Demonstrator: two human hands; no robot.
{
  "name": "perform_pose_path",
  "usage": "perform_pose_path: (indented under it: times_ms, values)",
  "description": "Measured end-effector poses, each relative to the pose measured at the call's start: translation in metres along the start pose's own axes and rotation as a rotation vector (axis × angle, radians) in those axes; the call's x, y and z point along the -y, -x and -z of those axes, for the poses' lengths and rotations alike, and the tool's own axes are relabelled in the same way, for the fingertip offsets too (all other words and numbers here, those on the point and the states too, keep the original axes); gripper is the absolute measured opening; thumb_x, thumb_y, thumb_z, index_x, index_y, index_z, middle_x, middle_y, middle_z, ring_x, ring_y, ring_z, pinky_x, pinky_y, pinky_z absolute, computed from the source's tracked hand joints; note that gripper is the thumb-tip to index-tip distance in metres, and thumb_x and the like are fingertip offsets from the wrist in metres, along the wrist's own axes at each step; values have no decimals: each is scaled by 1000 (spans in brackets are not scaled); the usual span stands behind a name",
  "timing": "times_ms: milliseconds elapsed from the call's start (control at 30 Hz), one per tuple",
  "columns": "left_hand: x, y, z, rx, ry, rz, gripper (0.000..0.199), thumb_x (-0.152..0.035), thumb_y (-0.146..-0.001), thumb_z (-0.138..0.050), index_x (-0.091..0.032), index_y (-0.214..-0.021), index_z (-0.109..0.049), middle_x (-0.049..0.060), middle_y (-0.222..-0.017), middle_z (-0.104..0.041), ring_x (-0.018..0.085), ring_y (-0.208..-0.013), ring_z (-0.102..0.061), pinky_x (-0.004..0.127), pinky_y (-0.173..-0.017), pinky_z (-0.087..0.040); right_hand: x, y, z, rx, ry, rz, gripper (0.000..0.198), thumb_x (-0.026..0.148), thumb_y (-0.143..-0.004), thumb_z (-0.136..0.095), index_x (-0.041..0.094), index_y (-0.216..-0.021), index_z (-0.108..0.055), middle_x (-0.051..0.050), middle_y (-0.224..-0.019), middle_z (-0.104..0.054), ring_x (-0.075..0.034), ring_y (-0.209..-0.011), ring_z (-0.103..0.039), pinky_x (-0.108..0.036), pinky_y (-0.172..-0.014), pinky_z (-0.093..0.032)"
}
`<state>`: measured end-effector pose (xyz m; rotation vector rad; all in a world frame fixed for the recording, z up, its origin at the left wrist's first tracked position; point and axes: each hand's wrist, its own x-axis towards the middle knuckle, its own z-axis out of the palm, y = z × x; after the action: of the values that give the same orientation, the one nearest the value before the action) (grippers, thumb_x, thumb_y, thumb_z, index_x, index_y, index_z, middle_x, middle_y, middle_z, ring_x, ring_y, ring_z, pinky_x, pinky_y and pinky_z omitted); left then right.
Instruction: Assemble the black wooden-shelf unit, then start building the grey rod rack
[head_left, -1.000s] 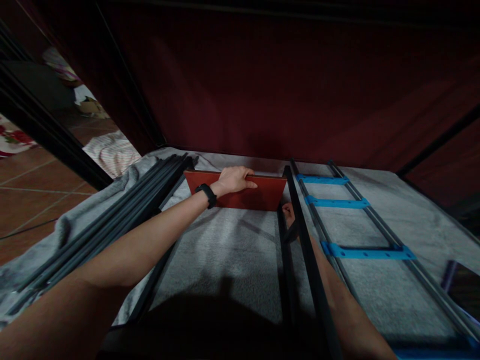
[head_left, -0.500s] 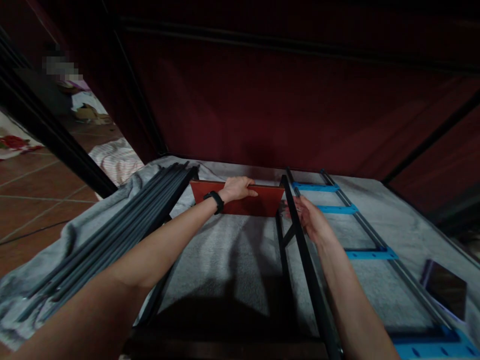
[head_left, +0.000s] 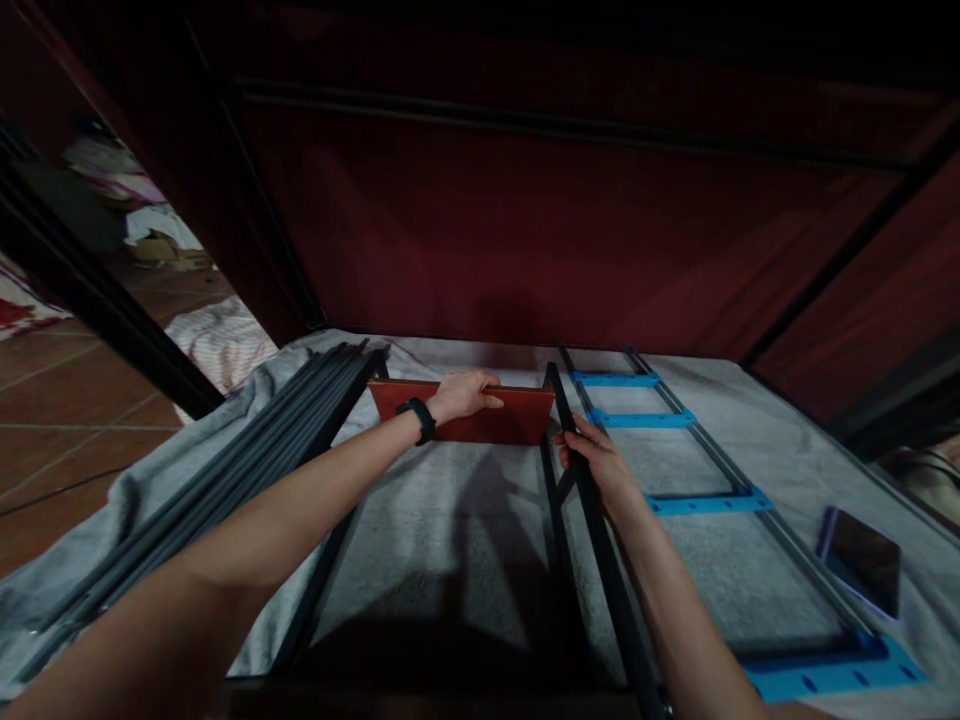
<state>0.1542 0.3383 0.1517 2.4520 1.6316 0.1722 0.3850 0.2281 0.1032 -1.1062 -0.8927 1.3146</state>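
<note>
A reddish-brown board (head_left: 517, 415) spans between the two sides of a black metal frame (head_left: 600, 540). My left hand (head_left: 465, 393), with a dark watch on the wrist, is closed over the board's top edge near its middle. At the frame's right side, close to the board's right end, my right hand (head_left: 596, 455) has its fingers bent around the black bar, thumb side toward the board. Whatever its fingertips pinch, if anything, is too small to make out.
Several grey metal tubes (head_left: 247, 490) lie in a bundle at left on the grey blanket (head_left: 450, 540). To the right are a ladder-like piece with blue crossbars (head_left: 709, 502) and a phone (head_left: 862, 560). A dark red panel (head_left: 465, 230) rises behind.
My right hand has moved from beyond the right bar to closing its fingers around it. The left hand keeps its hold on the board. The view has shifted slightly.
</note>
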Motion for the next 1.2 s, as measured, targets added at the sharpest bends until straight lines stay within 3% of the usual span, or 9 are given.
perform_pose_path:
  times_ms: [267,467,633,733,867,1033,1200]
  values:
    - [-4,3,-2,16,-20,36,31,-53,-89,-56,-30,-104,-71,1,-105,-74,23,-99,-66,29,-81,-45,-6,-11,-6,-66,103,12,50,35,-66,-66,20,-112,-60,3,-64,-67,-12,-49,-54,-25,-47,-41]
    - [-4,-3,3,46,-46,46,38,-57,-89,-54,-32,-113,-68,1,-110,-74,24,-106,-65,30,-85,-45,-10,-18,-9,-80,145,18,53,37,-62,-66,22,-112,-56,3,-68,-67,-14,-54,-57,-26,-49,-45]
    - [-1,-7,-1,45,-48,51,38,-59,-88,-52,-32,-108,-70,2,-104,-74,26,-103,-66,32,-82,-46,-14,-23,-8,-95,181,59,47,37,-62,-65,22,-106,-55,2,-71,-67,-15,-55,-57,-27,-50,-47]
    - [1,-7,-5,24,-60,52,39,-61,-87,-52,-32,-107,-70,3,-104,-74,27,-104,-66,33,-82,-46,-19,-26,-5,-126,303,121,39,38,-67,-62,23,-103,-57,-1,-84,-69,-18,-70,-63,-31,-62,-53]
    - [1,-6,-7,20,-65,44,40,-61,-87,-52,-32,-109,-70,3,-109,-74,27,-106,-66,33,-85,-47,-22,-31,0,-144,527,246,38,40,-74,-56,21,-107,-61,-7,-103,-69,-24,-99,-65,-43,-92,-52]
    - [1,-6,-6,30,-62,41,43,-60,-88,-52,-32,-118,-67,3,-124,-70,28,-115,-64,35,-91,-46,-22,-32,5,-130,720,407,61,40,-78,-56,22,-135,-52,-12,-142,-52,-28,-132,-49,-49,-114,-38]
    - [-1,-4,-5,29,-54,46,45,-60,-88,-54,-33,-121,-66,3,-124,-70,27,-117,-63,34,-94,-46,-17,-34,9,-62,827,490,61,38,-82,-55,21,-141,-50,-13,-148,-47,-28,-142,-39,-49,-120,-30]
